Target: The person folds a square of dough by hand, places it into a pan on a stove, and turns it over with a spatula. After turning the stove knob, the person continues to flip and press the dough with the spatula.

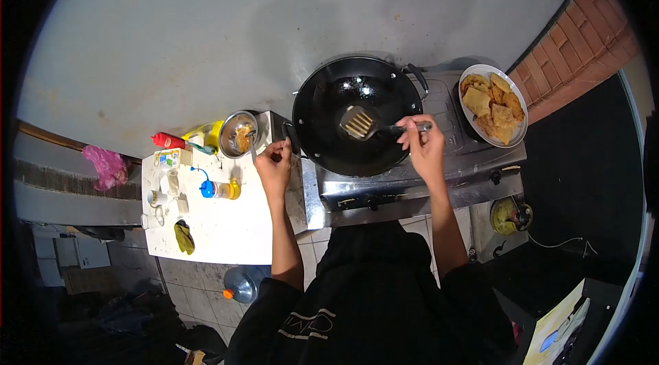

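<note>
A slotted spatula (pixel 360 122) lies low over the inside of the black wok (pixel 329 149). My right hand (pixel 425 147) is closed round the spatula's handle at the wok's right side. At the opposite rim, my left hand (pixel 274 167) has its fingers curled, with the thumb side against the wok's left handle (pixel 290 133); its exact grip is partly hidden. Just beyond that hand, a metal bowl (pixel 232 137) holds some yellowish food and a spoon (pixel 252 144), whose handle ends beside my fingers. Dark, shiny oil appears to coat the wok's bottom.
The wok sits on a metal gas stove (pixel 412 190). A white plate (pixel 516 138) of fried pieces (pixel 495 105) stands at its right. On the white table (pixel 226 231) are a red bottle (pixel 167 140), a blue-capped oil bottle (pixel 221 190) and cups. A water jug (pixel 245 284) lies below.
</note>
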The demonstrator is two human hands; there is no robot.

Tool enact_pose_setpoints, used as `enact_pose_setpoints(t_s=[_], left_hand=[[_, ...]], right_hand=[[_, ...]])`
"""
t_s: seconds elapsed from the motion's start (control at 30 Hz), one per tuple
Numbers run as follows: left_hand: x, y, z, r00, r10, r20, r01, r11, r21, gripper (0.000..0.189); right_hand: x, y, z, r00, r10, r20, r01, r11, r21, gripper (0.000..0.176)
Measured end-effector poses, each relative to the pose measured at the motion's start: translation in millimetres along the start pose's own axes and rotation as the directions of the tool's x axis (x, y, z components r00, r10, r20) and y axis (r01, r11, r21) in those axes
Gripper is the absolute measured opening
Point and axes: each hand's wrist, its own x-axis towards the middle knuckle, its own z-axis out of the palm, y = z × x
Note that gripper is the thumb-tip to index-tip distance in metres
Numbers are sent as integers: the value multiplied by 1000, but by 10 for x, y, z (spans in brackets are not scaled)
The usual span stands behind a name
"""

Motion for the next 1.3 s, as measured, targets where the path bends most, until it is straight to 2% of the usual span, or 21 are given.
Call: enact_pose_setpoints(t_s=[0.17,0.23,0.37,0.53,0.73,0.83,0.97,1.13,1.17,1.23,1.3], left_hand=[[1,1,11,1000,25,-6,-25,1000,-1,27],[10,-30,15,998,56,-19,-56,998,-12,27],[-4,12,-9,999,43,-12,-42,999,27,27],[-13,31,-3,999,25,-23,-25,999,22,27],[-17,9,14,999,23,-39,-22,1000,21,27],[-22,6,13,999,18,-34,-17,999,28,26],[-25,34,4,1000,19,-19,-18,1000,16,26],[-29,99,-18,998,-55,20,54,998,30,32],[-27,69,-16,998,-54,19,54,998,32,32],[-21,14,5,999,45,-27,-44,999,27,27],[-20,0,12,999,30,-28,-30,999,16,27]], right_hand=[[-111,-72,-123,999,4,42,2,990,-139,7],[-114,-17,-122,996,-47,80,64,971,-229,6],[-109,30,-45,998,-19,64,32,975,-220,4],[-71,59,-31,985,-114,125,152,924,-350,3],[-58,-56,-56,996,-26,89,51,956,-290,5],[-16,-53,-30,998,-50,42,58,973,-224,6],[63,18,42,998,-48,43,56,976,-211,7],[87,157,139,994,-59,89,78,970,-230,6],[91,171,154,992,-68,103,91,965,-245,6],[94,224,159,993,-61,97,83,968,-238,4],[100,243,148,987,-106,123,136,953,-271,4]])
